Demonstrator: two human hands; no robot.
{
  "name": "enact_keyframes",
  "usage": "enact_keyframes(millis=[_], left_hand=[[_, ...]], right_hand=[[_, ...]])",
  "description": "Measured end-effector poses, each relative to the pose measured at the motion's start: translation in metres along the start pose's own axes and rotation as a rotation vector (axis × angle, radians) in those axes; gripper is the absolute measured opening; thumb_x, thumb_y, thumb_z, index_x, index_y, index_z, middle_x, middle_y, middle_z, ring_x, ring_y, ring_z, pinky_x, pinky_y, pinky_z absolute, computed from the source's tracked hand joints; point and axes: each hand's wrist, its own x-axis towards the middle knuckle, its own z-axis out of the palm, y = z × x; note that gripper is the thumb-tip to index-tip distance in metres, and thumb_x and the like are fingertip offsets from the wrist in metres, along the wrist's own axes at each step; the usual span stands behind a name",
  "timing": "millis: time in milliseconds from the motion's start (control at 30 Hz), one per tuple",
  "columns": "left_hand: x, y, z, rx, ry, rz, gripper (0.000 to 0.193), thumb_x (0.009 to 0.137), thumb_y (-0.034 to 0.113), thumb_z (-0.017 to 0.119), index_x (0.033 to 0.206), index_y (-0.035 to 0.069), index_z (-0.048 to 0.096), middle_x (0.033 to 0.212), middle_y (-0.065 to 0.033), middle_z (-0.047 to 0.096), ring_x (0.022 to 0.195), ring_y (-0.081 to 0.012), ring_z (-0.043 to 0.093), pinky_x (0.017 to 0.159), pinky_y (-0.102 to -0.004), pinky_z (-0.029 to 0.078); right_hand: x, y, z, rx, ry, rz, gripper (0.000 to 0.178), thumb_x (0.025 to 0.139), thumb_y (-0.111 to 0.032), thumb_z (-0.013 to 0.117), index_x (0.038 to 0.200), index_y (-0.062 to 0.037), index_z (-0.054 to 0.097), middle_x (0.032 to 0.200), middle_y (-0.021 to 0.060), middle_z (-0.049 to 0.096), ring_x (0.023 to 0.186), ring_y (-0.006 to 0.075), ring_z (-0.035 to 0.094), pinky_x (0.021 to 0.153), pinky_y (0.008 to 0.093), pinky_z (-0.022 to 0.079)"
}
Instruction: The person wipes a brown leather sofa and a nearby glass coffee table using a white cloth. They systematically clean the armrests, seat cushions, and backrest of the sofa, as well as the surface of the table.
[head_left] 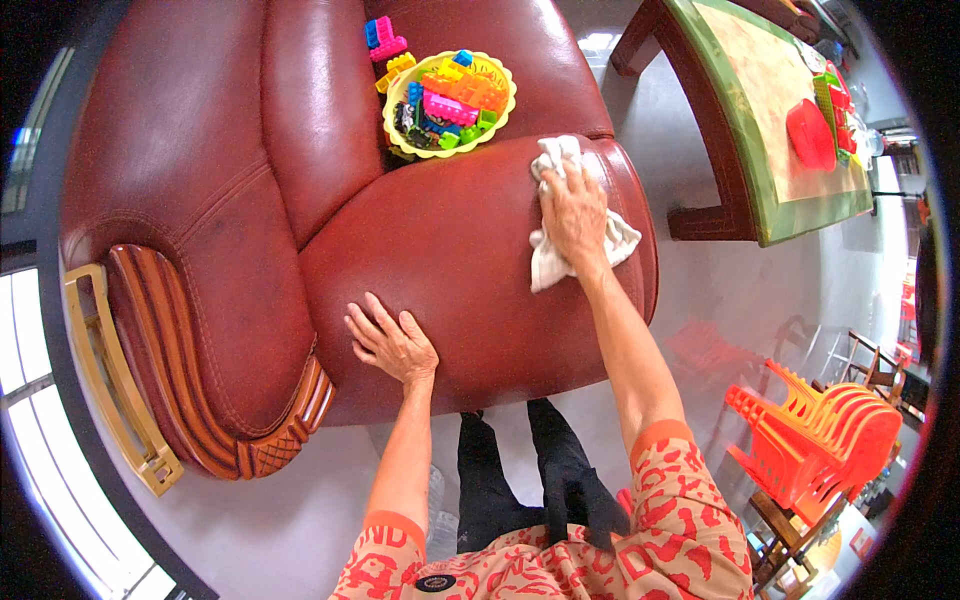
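A dark red leather sofa (470,300) fills the middle and left of the view. Pressed to the seat near its front right edge is a white cloth (555,262), with my right hand (575,215) on top and its fingers curled over the bunched fabric. My left hand (393,342) lies flat on the seat at the lower left, fingers spread, holding nothing. Farther back on the sofa stands a yellow scalloped basket (436,153) full of colourful toy building blocks (455,105). More blocks (385,40) lie beside it against the backrest.
At the upper right stands a green-edged table (750,110) with a red item (811,135) on top. Stacked orange plastic chairs (825,430) are at the lower right. A carved wooden armrest (180,360) and a gold-coloured frame (110,390) border the sofa's left side.
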Motion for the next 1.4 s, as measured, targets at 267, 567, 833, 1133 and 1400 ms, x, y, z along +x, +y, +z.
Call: enact_keyframes(millis=[267, 567, 833, 1133, 1400], left_hand=[[0.0, -0.01, 0.0, -0.02, 0.001, -0.005, 0.051, 0.098, 0.04, 0.036, 0.145, 0.02, 0.039, 0.151, -0.0187, 0.029, 0.139, -0.0381, 0.027, 0.105, -0.0571, 0.022], [0.0, -0.011, -0.003, -0.037, -0.03, -0.016, 0.053, 0.098, 0.044, 0.033, 0.144, 0.018, 0.041, 0.152, -0.0204, 0.028, 0.139, -0.0392, 0.026, 0.105, -0.0561, 0.022], [0.0, -0.005, 0.0, -0.086, -0.019, -0.016, 0.054, 0.097, 0.043, 0.032, 0.142, 0.015, 0.043, 0.151, -0.0202, 0.029, 0.139, -0.0389, 0.025, 0.106, -0.056, 0.019], [-0.001, -0.006, -0.001, -0.083, -0.062, -0.065, 0.055, 0.096, 0.045, 0.035, 0.143, 0.017, 0.042, 0.152, -0.0194, 0.027, 0.141, -0.0387, 0.022, 0.107, -0.0572, 0.018], [0.001, -0.008, -0.002, -0.047, 0.01, -0.019, 0.054, 0.097, 0.041, 0.031, 0.14, 0.011, 0.045, 0.15, -0.0183, 0.031, 0.139, -0.0374, 0.026, 0.109, -0.0546, 0.019]], right_hand=[[-0.136, -0.103, -0.02, 0.193, -0.168, -0.462, 0.04, 0.082, -0.019, 0.058, 0.121, -0.015, 0.062, 0.137, 0.0074, 0.049, 0.127, 0.0318, 0.043, 0.103, 0.0426, 0.038], [-0.041, -0.05, -0.009, -0.042, -0.1, -0.233, 0.031, 0.083, -0.018, 0.06, 0.114, -0.0181, 0.062, 0.137, 0.0146, 0.049, 0.124, 0.0349, 0.046, 0.1, 0.0478, 0.034], [0.034, 0.011, 0.018, -0.108, -0.137, 0.038, 0.03, 0.087, -0.018, 0.058, 0.117, -0.0163, 0.061, 0.123, 0.0152, 0.058, 0.114, 0.0343, 0.054, 0.092, 0.0464, 0.044], [-0.086, -0.11, -0.017, 0.52, -0.259, -0.525, 0.027, 0.075, -0.014, 0.065, 0.102, -0.0129, 0.063, 0.11, 0.012, 0.061, 0.101, 0.0298, 0.057, 0.085, 0.0432, 0.048], [0.033, -0.006, -0.01, 0.625, 0.044, 0.122, 0.038, 0.079, 0.002, 0.065, 0.116, -0.0022, 0.056, 0.114, 0.0197, 0.062, 0.106, 0.0319, 0.061, 0.09, 0.0403, 0.049]])
